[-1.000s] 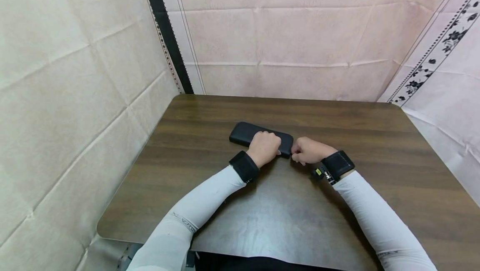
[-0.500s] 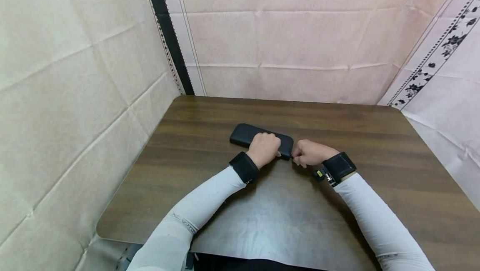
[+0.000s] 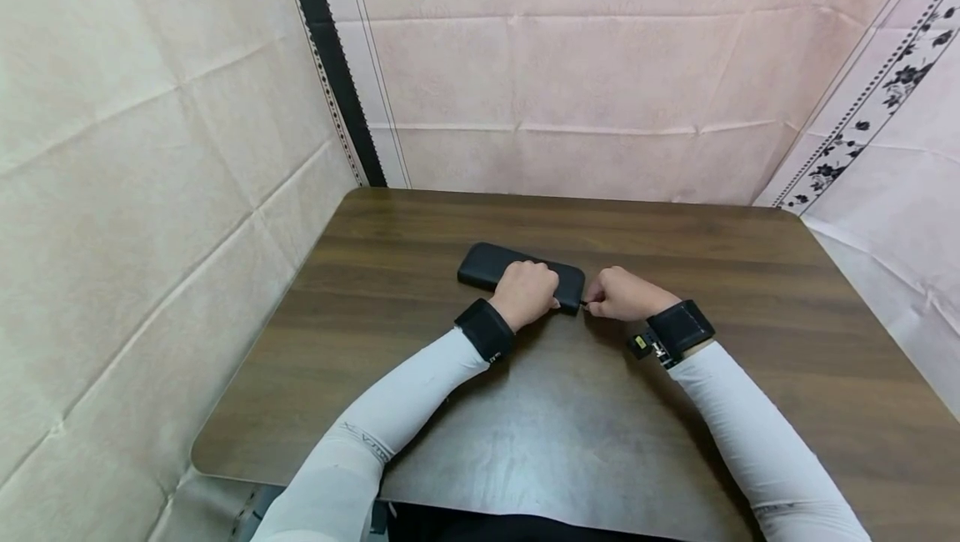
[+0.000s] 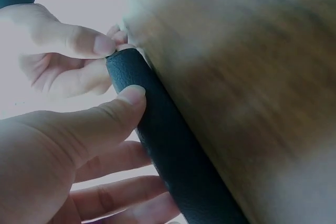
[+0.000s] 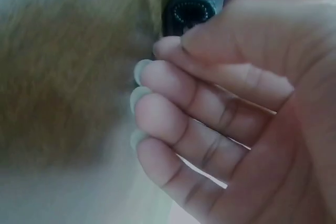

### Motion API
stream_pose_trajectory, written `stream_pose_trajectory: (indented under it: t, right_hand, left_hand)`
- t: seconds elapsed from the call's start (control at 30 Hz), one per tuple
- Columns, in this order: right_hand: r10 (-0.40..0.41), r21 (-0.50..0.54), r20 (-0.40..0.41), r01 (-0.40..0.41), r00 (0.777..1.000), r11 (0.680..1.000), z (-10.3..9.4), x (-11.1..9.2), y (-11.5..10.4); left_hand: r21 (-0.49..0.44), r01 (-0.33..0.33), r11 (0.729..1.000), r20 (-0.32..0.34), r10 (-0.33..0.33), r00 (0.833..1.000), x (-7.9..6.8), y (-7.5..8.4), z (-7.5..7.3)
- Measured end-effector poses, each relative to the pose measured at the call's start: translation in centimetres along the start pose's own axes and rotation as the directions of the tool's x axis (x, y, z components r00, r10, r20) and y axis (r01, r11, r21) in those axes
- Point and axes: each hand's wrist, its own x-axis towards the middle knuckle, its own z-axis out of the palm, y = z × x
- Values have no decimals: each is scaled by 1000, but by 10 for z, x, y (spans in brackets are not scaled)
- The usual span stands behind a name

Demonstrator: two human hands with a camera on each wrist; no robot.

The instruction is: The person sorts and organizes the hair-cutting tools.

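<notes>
A long black case with a leather grain (image 3: 487,265) lies on the wooden table, slanting slightly. My left hand (image 3: 525,293) grips it near its right half; in the left wrist view the thumb (image 4: 131,95) presses one narrow side and the fingers go behind. At the case's right end my right hand (image 3: 626,293) pinches a small dark zipper pull (image 3: 584,303) between thumb and forefinger. In the right wrist view, a curved row of zipper teeth (image 5: 193,11) shows on the case's end, and the other fingers (image 5: 165,116) are curled. The pull itself is mostly hidden there.
The brown wood-grain table (image 3: 480,434) has rounded corners, with its front edge close to the person. Pale cloth walls (image 3: 600,75) stand behind and at both sides. Black bands with devices are strapped on both wrists, such as the right wristband (image 3: 678,329).
My right hand has shifted slightly away from the person along the case's end, and the dark pull now shows at its fingertips. The left hand and case stay almost in place.
</notes>
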Motion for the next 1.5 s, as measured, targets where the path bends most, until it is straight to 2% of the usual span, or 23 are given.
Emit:
stream_pose_trajectory:
  t: [0.3,0.5,0.8,0.97,1.1,1.23,1.3,1.4,1.5]
  right_hand:
    - [-114,-44,-58,112,992,993,-1,0,2]
    - [-161,-67,-41,158,986,985,-2,-1,-1]
    - [-151,-80,-22,149,988,986,-4,-1,-3]
    - [-73,-31,1,73,997,997,-2,1,-1]
    - [-11,12,30,10,999,1000,-2,1,0]
    - [50,33,34,-51,998,998,-3,0,-1]
    - [82,15,3,-82,997,997,-3,-2,-3]
    - [144,-24,-59,-145,988,989,-4,-4,-7]
    - [172,-48,-110,-179,979,983,-3,-3,-12]
  left_hand:
    - [6,-1,1000,-22,1,1000,-1,1,1]
    - [11,13,1000,-38,-12,999,-1,1,2]
    - [-31,28,999,-46,-29,999,1,0,0]
    - [-48,14,999,-25,-15,1000,0,-3,-3]
    - [-88,-6,996,28,9,1000,-2,-8,-8]
    - [-168,-6,986,121,26,992,1,-24,-11]
    - [-209,14,978,169,22,985,3,-36,-12]
    - [-256,67,964,215,-11,977,5,-62,-9]
    - [-307,140,941,243,-65,968,4,-87,-4]
